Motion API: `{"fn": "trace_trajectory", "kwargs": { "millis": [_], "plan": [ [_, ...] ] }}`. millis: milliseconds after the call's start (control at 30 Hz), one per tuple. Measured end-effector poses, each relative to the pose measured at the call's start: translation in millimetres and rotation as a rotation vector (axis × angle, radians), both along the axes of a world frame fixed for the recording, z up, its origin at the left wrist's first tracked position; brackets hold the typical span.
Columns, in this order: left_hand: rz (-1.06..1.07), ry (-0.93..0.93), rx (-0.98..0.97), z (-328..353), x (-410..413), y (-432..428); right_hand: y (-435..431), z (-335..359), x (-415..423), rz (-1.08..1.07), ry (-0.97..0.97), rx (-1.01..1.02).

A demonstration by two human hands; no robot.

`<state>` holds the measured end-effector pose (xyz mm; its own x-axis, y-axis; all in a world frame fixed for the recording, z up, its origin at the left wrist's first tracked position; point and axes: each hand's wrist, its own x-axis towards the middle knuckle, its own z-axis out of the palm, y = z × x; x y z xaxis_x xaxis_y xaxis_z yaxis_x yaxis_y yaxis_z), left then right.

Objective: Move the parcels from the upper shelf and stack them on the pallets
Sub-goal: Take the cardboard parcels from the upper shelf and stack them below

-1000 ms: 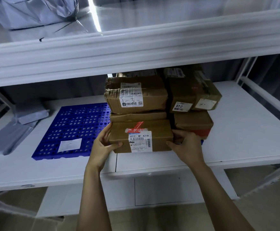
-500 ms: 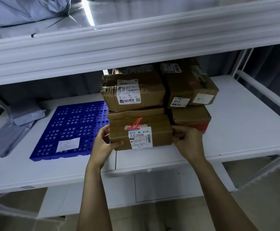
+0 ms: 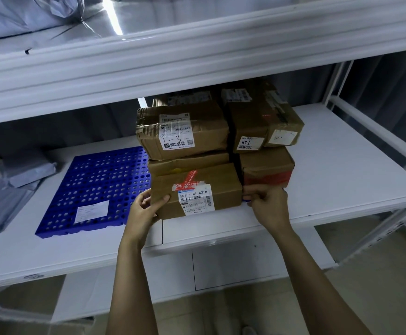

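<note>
Parcels (image 3: 204,117) of brown cardboard stand stacked on the right part of a blue pallet (image 3: 95,187) that lies on the middle shelf (image 3: 347,165) of a white rack. The front parcel (image 3: 197,189), lowest and nearest in the stack, carries a white label reading 501E- M1 A21B and a strip of red tape. The left hand (image 3: 142,210) grips its left end, thumb pressed on the near face and fingers wrapped round the side. The right hand (image 3: 267,204) is curled against its right end, fingertips pinching at the near corner.

A flat parcel (image 3: 187,163) lies on top of it, and on that sits a crumpled box (image 3: 149,136) with a handwritten label. Just to the right, a red-banded box (image 3: 267,169) sits at the bottom with a taller box (image 3: 250,124), marked 67-2, on it.

The left part of the pallet shows its holes and one white sticker. Farther left on the same shelf lie grey mailer bags (image 3: 11,189). Above runs the upper shelf (image 3: 197,56), with a grey bag (image 3: 28,13) at its far left.
</note>
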<state>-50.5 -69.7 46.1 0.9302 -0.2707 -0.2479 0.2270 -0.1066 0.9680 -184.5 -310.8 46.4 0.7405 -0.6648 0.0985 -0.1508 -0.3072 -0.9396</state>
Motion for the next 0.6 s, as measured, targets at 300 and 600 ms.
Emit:
{"fn": "trace_trajectory", "kwargs": {
  "millis": [300,600],
  "plan": [
    [0.043,-0.083,0.004,29.2,-6.0,24.7,20.1,19.6,-3.9,-0.001,-0.210,-0.035],
    [0.127,-0.248,0.007,96.1,-13.0,18.1,47.7,49.8,10.3,-0.010,-0.579,-0.113]
  ]
}}
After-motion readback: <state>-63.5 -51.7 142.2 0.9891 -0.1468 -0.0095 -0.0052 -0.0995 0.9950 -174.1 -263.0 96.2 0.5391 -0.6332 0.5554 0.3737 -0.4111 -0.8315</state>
